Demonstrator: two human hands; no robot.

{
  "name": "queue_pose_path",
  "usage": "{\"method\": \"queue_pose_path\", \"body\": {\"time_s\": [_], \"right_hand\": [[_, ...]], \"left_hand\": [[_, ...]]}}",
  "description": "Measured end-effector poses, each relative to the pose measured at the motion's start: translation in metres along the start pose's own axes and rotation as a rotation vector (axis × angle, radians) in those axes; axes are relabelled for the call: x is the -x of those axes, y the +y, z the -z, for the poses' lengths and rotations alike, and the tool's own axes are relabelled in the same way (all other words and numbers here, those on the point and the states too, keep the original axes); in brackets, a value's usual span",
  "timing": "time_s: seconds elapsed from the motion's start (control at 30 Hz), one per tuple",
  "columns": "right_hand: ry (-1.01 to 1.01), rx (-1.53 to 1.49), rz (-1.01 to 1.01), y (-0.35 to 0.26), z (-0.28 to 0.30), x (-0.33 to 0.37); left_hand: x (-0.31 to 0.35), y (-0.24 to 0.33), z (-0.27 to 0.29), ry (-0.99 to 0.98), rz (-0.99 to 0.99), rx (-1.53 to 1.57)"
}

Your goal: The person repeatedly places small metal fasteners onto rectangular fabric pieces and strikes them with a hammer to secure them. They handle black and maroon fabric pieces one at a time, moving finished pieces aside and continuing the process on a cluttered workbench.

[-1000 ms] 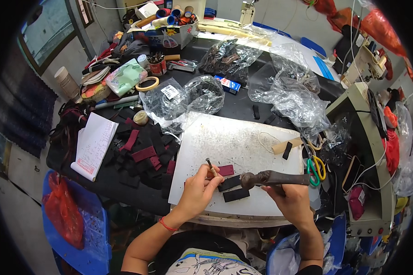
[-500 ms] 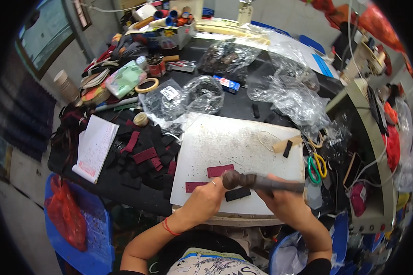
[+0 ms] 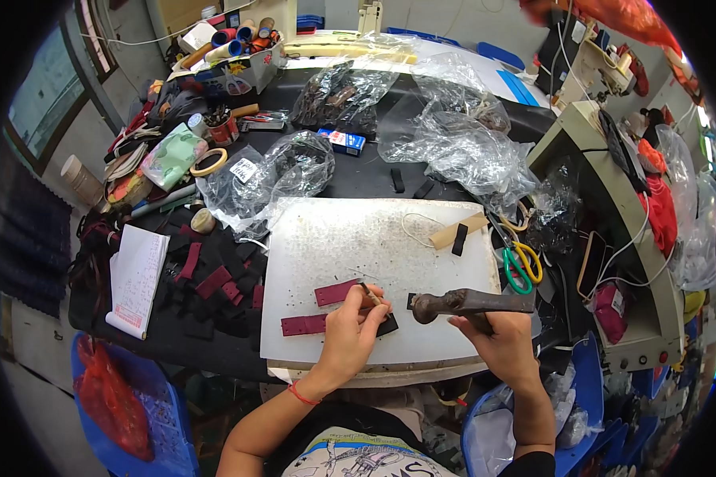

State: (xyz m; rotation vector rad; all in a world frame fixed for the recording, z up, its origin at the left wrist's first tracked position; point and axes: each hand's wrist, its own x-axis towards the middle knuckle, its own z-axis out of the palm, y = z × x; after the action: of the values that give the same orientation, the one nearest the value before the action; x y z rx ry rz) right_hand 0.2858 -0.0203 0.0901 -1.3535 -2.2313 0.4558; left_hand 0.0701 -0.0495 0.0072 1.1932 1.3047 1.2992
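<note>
Pinched between the fingers of my left hand (image 3: 346,332) is a slim metal punch (image 3: 369,292), held tilted over the white board (image 3: 342,238). A black strip (image 3: 387,327) lies partly hidden under that hand. Beside it are two maroon strips, an upper one (image 3: 334,292) and a lower one (image 3: 303,325), with small holes. My right hand (image 3: 505,343) is wrapped round the handle of a dark, worn hammer (image 3: 469,302). The hammer head is raised above the board, apart from the punch. A small black piece behind the hammer head is mostly hidden.
Left of the board lie a heap of black and maroon pieces (image 3: 215,282) and an open notepad (image 3: 138,274). Green-handled scissors (image 3: 517,272) rest at the right edge. A wooden strip (image 3: 457,230) sits on the board. Crumpled clear plastic bags (image 3: 469,147) lie behind.
The hammer has moved right, away from my left hand, and no longer blurs. The punch in my left fingers now shows. The whole view has shifted, moving the board leftward in the picture.
</note>
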Motion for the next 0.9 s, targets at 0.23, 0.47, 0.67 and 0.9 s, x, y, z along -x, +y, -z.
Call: {"method": "queue_pose_path", "body": {"time_s": [0.23,0.47,0.67,0.9], "right_hand": [[-0.032,0.016,0.017,0.007,-0.005,0.003],[0.331,-0.310,0.141,-0.021,0.022,-0.003],[-0.092,0.229,0.213,-0.011,0.024,-0.014],[-0.008,0.122,0.133,0.000,0.007,0.000]], "left_hand": [[0.001,0.000,0.000,-0.021,0.003,-0.059],[0.015,0.003,-0.009,-0.107,-0.353,-0.515],[0.010,0.004,-0.010,-0.024,-0.232,-0.407],[-0.001,-0.001,0.006,-0.100,-0.006,-0.031]]}}
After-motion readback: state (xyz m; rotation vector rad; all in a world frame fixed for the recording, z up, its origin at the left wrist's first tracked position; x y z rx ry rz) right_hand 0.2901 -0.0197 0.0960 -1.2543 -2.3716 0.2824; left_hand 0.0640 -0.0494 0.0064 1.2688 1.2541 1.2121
